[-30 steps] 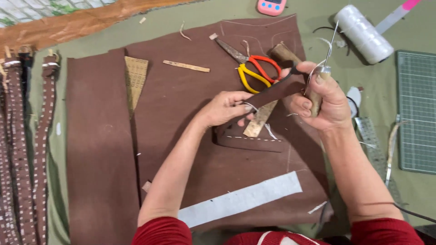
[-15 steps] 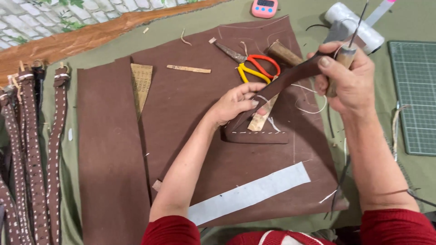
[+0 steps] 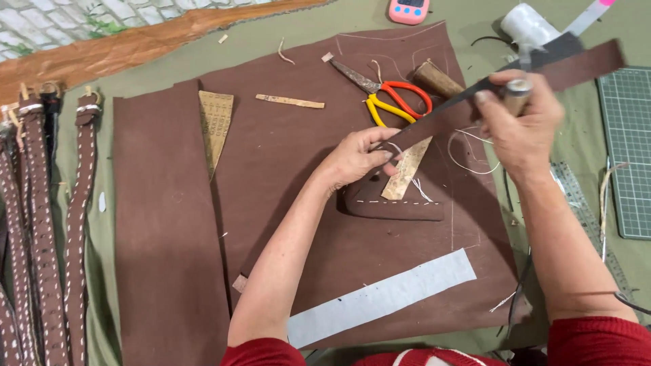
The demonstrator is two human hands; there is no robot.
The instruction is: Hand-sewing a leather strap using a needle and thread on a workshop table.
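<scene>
My left hand (image 3: 357,157) pinches the lower end of a long brown leather strap (image 3: 583,64), just above a stitched brown leather piece (image 3: 397,207) lying on the big brown leather sheet (image 3: 285,176). My right hand (image 3: 519,129) is raised to the right, closed on a wooden-handled tool (image 3: 517,95), and a white thread (image 3: 468,159) loops down from it toward the stitching. The strap slants up from my left fingers past my right hand to the upper right.
Scissors (image 3: 390,102) with red and yellow handles and a wooden handle (image 3: 437,80) lie behind the hands. Stitched belts (image 3: 41,224) hang at the left. A green cutting mat (image 3: 627,149), a white thread spool (image 3: 529,27), a pink timer (image 3: 409,10) and a white strip (image 3: 383,298) lie around.
My right hand has lifted the tool up and to the right, drawing the thread out; the strap now slants further up. My left hand stays at the stitched piece.
</scene>
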